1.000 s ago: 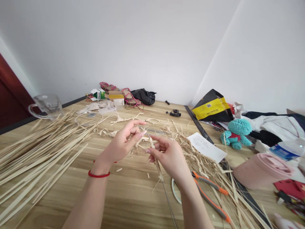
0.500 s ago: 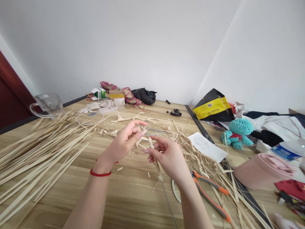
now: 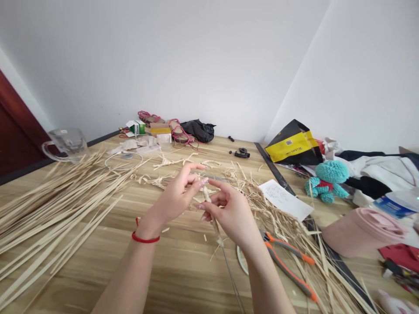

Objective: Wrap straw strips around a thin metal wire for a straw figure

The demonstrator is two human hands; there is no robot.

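A light wood-grain table (image 3: 183,274) fills the view, with a sheaf of long pale straw strips (image 3: 49,226) at 9 o'clock and a heap of shredded straw (image 3: 278,226) at 3 o'clock, beside orange-and-grey pliers (image 3: 288,266) at 4 o'clock. At the centre, the right hand (image 3: 232,213) grips a pale twisted straw strip (image 3: 207,205) between thumb and curled fingers, a thin metal wire (image 3: 231,279) running down from it toward 6 o'clock. The left hand (image 3: 173,200), a red cord bracelet (image 3: 145,238) at its wrist, is half-curled just beside the strip; whether its fingertips (image 3: 203,181) touch it, I cannot tell
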